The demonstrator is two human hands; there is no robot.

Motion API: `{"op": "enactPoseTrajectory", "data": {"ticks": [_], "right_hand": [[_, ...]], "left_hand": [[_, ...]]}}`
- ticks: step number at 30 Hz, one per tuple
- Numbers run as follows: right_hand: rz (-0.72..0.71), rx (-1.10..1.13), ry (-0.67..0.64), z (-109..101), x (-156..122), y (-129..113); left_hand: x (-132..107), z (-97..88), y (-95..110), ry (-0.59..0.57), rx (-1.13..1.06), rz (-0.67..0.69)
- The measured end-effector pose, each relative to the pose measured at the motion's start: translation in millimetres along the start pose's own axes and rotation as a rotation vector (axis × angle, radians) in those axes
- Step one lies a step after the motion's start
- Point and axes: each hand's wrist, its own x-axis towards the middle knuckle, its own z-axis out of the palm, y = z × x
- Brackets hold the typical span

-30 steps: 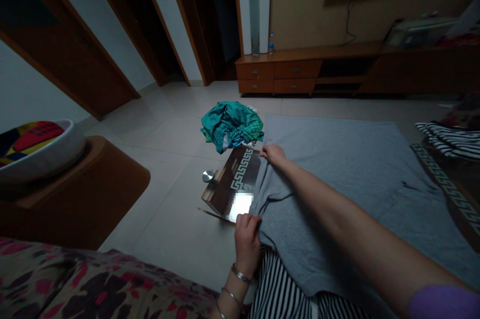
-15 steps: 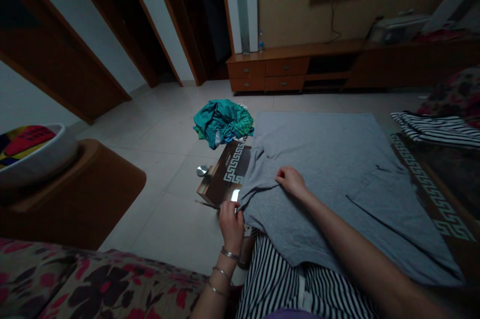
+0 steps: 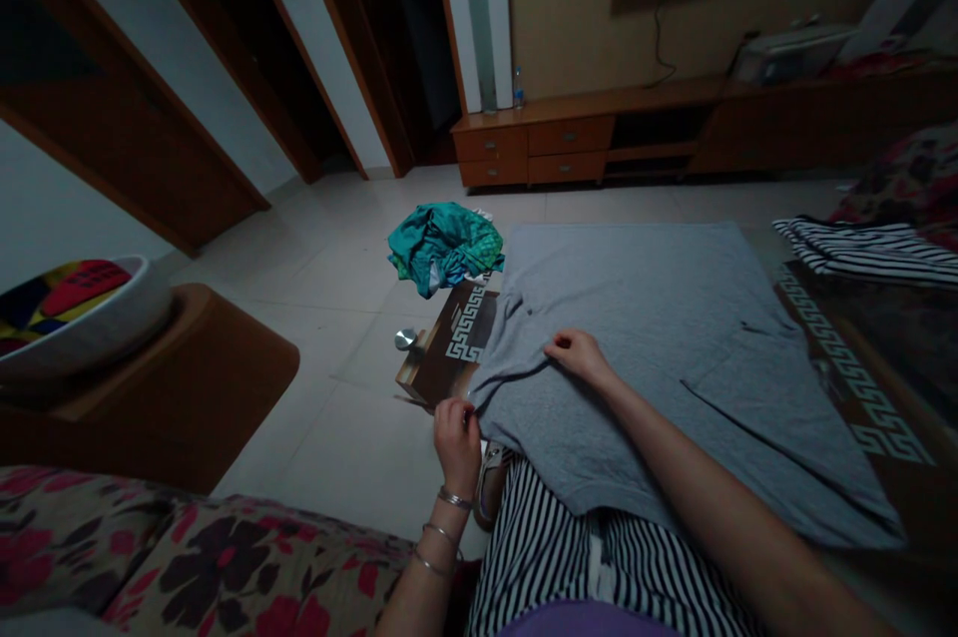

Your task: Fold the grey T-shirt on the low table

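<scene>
While left fingers [image 3: 454,414] pinch a grey T-shirt [image 3: 599,417], right fingers [image 3: 563,345] lie on it over a rug [image 3: 883,387].

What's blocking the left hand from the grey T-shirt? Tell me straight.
Nothing visible: the left hand has its fingers at the edge of the grey T-shirt, with no object between them. The right hand also lies on the cloth.

left hand [image 3: 456,447]: upright, fingers curled inward | right hand [image 3: 580,359]: palm down, fingers slightly bent, reaching forward
</scene>
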Motion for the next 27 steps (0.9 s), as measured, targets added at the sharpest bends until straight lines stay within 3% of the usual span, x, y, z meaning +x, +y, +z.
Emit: {"op": "enactPoseTrajectory", "data": {"ticks": [3, 6, 12, 19, 21, 24, 25, 27], "right_hand": [[0.068, 0.347, -0.001, -9.8, 0.3, 4.0], [0.074, 0.449, -0.028, -21.0, -1.3, 12.1], [0.027, 0.054, -0.018, -20.6, -9.9, 17.0], [-0.035, -0.45, -0.115, -28.1, -27.8, -3.0], [-0.05, -0.505, -0.097, -31.8, -30.9, -10.1], [-0.054, -0.469, -0.053, -31.7, -31.9, -18.8], [-0.049, -0.44, -0.043, -30.1, -31.5, -20.3], [-0.04, -0.4, -0.016, -25.2, -30.4, -20.0]], "left_hand": [[-2.2, -2.2, -1.9, 0.006, -0.001, 0.003], [-3.5, -2.7, -2.8, -0.009, 0.009, -0.002], [-2.6, -3.7, 0.5, -0.044, 0.003, 0.001], [-3.5, -18.3, 5.3, -0.157, 0.077, 0.034], [12.3, -19.2, 4.6, -0.121, 0.05, 0.046], [62.9, -1.7, 0.6, -0.055, -0.029, 0.033], [85.3, 10.1, -1.2, -0.077, -0.057, 0.019], [132.7, 40.6, -5.1, -0.226, -0.082, -0.012]]}}
